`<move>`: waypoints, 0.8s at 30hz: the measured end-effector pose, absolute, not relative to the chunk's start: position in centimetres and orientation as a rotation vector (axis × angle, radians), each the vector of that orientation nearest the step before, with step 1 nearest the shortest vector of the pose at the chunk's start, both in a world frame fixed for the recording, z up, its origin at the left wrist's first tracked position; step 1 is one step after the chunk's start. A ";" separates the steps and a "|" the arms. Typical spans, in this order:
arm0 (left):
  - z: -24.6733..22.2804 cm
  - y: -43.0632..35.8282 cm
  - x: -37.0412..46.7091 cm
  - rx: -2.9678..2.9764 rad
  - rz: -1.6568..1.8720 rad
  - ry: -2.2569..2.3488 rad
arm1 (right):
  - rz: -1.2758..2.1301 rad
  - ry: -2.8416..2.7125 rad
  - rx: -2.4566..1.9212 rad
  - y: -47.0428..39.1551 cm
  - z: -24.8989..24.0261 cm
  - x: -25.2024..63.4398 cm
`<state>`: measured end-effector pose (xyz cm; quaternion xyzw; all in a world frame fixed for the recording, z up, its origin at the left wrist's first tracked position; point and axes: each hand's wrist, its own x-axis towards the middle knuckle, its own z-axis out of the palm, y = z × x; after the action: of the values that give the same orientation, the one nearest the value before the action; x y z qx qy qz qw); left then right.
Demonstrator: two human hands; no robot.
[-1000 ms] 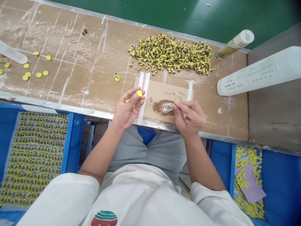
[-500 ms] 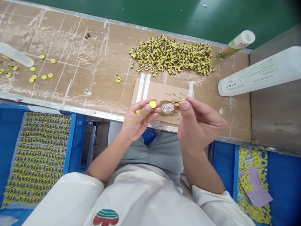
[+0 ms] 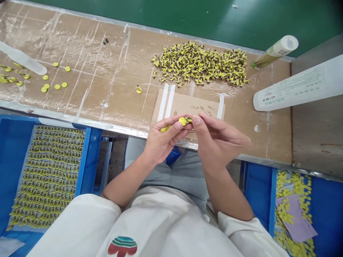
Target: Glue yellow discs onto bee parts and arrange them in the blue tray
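Left hand (image 3: 160, 139) pinches a yellow disc (image 3: 182, 121) betw. thumb and forefinger, w/ more discs in the same fingers below. Right hand (image 3: 219, 139) pinches a small dark-yellow part (image 3: 189, 119) against it, above the table (image 3: 107, 89) edge. Risk: the tiny part may slip and fall to the lap, as the grip is only fingertips. The joint itself is hidden by thumbs; the card (image 3: 187, 103) spot behind is covered.

Left hand (image 3: 160, 137) and right hand (image 3: 218, 139) raised, fingers (image 3: 178, 125) pinched, tips meeting.
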<state>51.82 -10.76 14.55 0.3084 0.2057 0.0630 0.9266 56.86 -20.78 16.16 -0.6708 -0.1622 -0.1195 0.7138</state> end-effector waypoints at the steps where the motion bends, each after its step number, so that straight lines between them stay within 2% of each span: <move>1: 14.5 -10.8 51.8 0.636 0.129 0.422 | -0.271 -0.372 -1.493 -20.8 16.1 56.9; 24: 14.9 -11.1 51.7 0.686 0.222 0.467 | -0.308 -0.629 -1.556 -21.5 15.9 57.1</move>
<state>51.72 -11.09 14.88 0.3325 0.2262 0.1077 0.9092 57.11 -21.51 15.90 -0.6869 -0.2776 -0.1358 0.6578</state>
